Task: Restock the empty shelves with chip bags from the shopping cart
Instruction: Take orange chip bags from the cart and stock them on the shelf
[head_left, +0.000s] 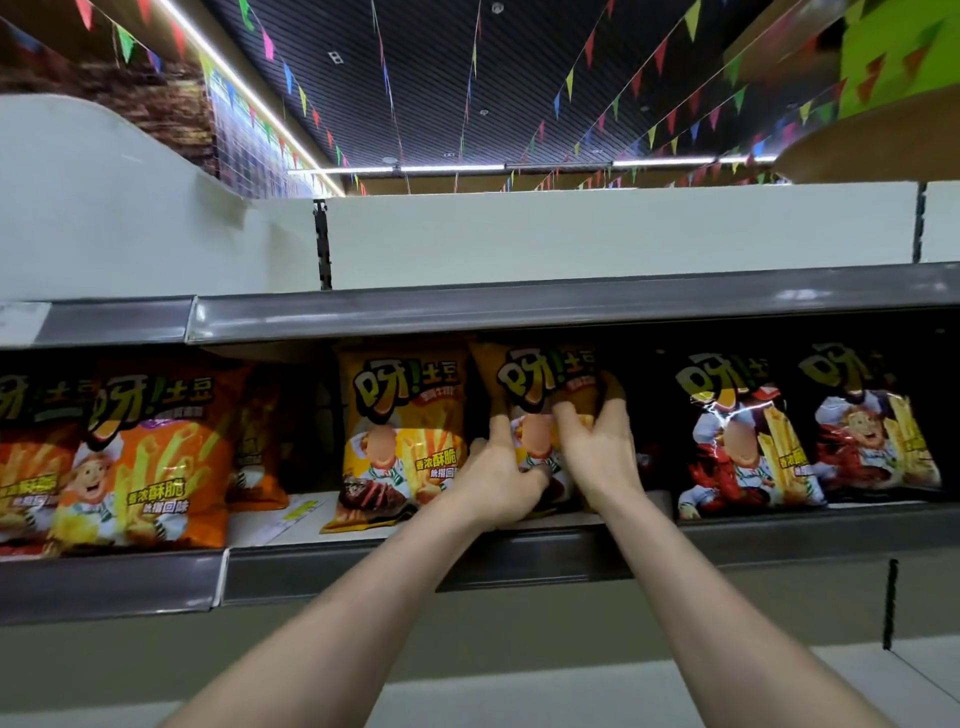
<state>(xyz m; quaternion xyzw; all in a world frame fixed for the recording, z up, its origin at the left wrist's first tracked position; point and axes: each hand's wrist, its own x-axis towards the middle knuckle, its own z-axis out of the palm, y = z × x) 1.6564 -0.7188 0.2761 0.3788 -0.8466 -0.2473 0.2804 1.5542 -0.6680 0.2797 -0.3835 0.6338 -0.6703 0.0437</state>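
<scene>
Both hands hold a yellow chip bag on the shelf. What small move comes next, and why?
Probably let go: the left hand and right hand grip the held bag, which seems set on the shelf between a matching yellow bag and black bags.

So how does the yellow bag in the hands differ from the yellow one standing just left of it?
The held yellow bag is gripped by the left hand and right hand; the free yellow bag stands untouched on the shelf. The held yellow bag's lower half is hidden behind the hands; the free yellow bag shows its full front. The held one sits in shadow; the free one is brightly lit. Both share colour and logo.
</scene>
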